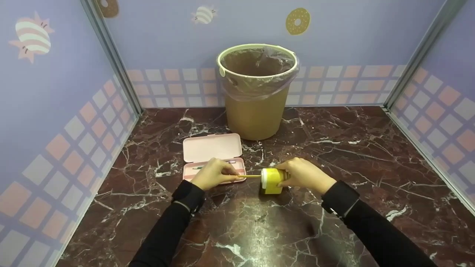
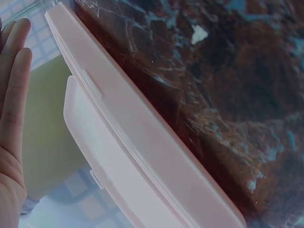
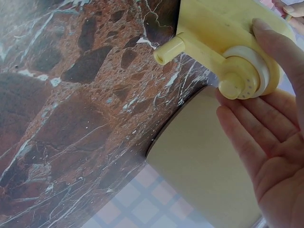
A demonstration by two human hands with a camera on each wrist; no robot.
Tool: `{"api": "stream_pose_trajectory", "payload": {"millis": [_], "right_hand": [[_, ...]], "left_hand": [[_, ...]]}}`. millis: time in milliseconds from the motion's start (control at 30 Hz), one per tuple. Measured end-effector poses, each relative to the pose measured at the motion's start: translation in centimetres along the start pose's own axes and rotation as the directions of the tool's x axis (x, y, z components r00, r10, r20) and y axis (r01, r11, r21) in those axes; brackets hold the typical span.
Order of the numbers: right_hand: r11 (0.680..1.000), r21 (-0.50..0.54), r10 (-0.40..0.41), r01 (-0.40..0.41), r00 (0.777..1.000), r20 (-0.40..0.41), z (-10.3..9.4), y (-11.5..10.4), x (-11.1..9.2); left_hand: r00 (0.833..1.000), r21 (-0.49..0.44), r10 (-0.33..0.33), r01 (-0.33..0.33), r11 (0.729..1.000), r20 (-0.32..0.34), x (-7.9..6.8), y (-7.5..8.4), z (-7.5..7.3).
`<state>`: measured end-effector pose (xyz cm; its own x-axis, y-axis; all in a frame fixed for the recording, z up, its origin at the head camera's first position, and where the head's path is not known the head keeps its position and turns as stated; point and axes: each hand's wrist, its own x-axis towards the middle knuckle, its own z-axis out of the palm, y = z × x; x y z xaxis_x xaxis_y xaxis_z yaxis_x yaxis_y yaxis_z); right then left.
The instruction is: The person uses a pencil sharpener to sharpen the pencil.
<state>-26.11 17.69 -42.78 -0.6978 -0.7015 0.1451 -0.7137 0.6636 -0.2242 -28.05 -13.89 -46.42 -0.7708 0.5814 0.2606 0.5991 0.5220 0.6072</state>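
1. The place looks like a small booth, walled by lilac-blue panels (image 1: 159, 37) on three sides; whether it stands in a home or elsewhere cannot be told.
2. Grey metal strips (image 1: 112, 55) run up its back corners.
3. Pastel checks (image 1: 174, 89), sweets (image 1: 32, 35) and doughnuts (image 1: 304, 25) decorate the panels.
4. A dark, marble-patterned surface (image 1: 259, 230) spans the space between them.

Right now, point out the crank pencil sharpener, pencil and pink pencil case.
Crank pencil sharpener (image 1: 273, 181): head view, on its yellow body.
Pencil (image 1: 252, 176): head view, middle of its exposed shaft.
Pink pencil case (image 1: 212, 148): head view, inside of its open lid.
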Motion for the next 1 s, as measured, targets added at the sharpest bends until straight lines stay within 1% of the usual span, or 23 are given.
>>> {"api": "stream_pose_trajectory", "payload": {"millis": [233,333,467,500,600,667,733,833,1000], "right_hand": [[1.0,-0.004,-0.002,0.002,1.0,-0.002,0.2,-0.1,0.2],[1.0,-0.007,-0.001,0.001,1.0,0.001,0.1,-0.1,0.3],[1.0,-0.008,-0.003,0.003,1.0,0.001,0.1,-0.1,0.3],[1.0,-0.008,-0.004,0.004,1.0,0.002,0.1,-0.1,0.3],[1.0,-0.005,-0.004,0.004,1.0,0.004,0.0,0.0,0.2],[1.0,-0.001,-0.001,0.001,1.0,0.004,-0.1,0.1,0.1],[1.0,-0.002,0.003,-0.003,1.0,0.0,-0.2,0.1,0.0],[1.0,-0.007,0.002,-0.003,1.0,-0.01,-0.2,0.3,-0.1],[1.0,-0.01,-0.011,0.01,1.0,-0.018,0.2,0.2,0.0]], "left_hand": [[1.0,-0.003,0.005,-0.005,1.0,-0.012,-0.3,0.0,-0.1],[1.0,-0.002,0.007,-0.007,1.0,-0.007,-0.4,0.0,-0.2],[1.0,0.0,0.013,-0.013,1.0,0.009,-0.9,-0.5,-0.9],[1.0,0.005,0.004,-0.004,1.0,0.002,-1.3,-0.7,-1.3],[0.998,-0.015,-0.059,0.058,0.998,-0.036,-2.7,-1.4,-2.5],[0.993,-0.052,-0.105,0.102,0.993,-0.062,-3.6,-1.8,-3.3],[0.989,-0.101,-0.133,0.126,0.987,-0.07,-4.2,-2.0,-3.7],[0.988,-0.15,-0.136,0.125,0.981,-0.071,-4.4,-2.2,-3.9],[0.982,-0.188,-0.164,0.144,0.972,-0.092,-4.2,-1.8,-3.2]]}}
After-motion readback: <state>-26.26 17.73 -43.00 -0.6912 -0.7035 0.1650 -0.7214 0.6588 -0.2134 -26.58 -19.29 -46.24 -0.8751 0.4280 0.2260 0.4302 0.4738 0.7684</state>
